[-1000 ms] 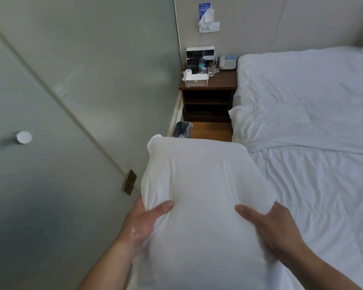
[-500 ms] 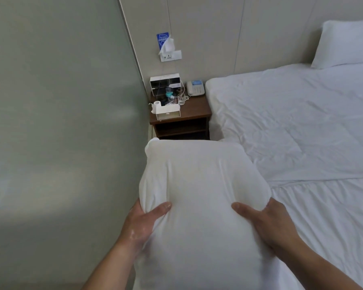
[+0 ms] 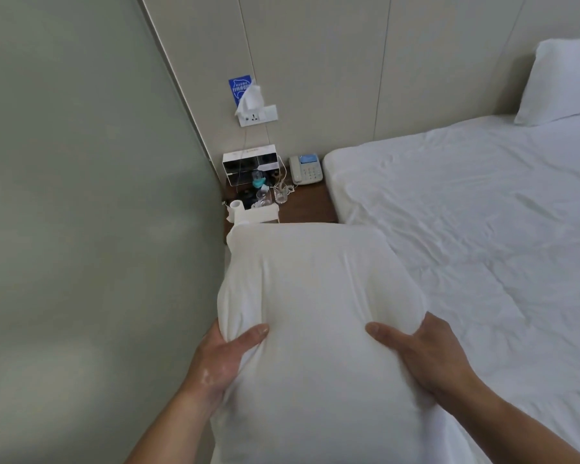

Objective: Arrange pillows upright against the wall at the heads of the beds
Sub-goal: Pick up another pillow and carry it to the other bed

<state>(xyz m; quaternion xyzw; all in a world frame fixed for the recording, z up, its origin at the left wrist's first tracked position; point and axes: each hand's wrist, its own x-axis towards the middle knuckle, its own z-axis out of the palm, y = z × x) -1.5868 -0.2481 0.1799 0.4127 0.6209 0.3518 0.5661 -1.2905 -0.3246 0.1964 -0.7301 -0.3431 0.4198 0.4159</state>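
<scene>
I hold a white pillow (image 3: 315,296) in front of me, over the gap between the frosted wall and the bed. My left hand (image 3: 225,360) grips its left edge, thumb on top. My right hand (image 3: 426,356) grips its right side, thumb pressed into the fabric. A second white pillow (image 3: 563,82) leans upright against the panelled wall at the head of the bed (image 3: 476,209), at the far right. The stretch of the bed's head nearest the nightstand carries only white bedding.
A dark wooden nightstand (image 3: 307,207) stands in the corner beyond the held pillow, carrying a white telephone (image 3: 306,169), glasses (image 3: 272,195), a white box unit (image 3: 250,162) and a tissue box (image 3: 258,214). A wall socket (image 3: 258,116) sits above it. A frosted glass wall (image 3: 81,195) runs along my left.
My view has moved forward and turned right: the nightstand is closer, the door handle has left the view and the far pillow has come in. Both hands keep the same grip on the pillow.
</scene>
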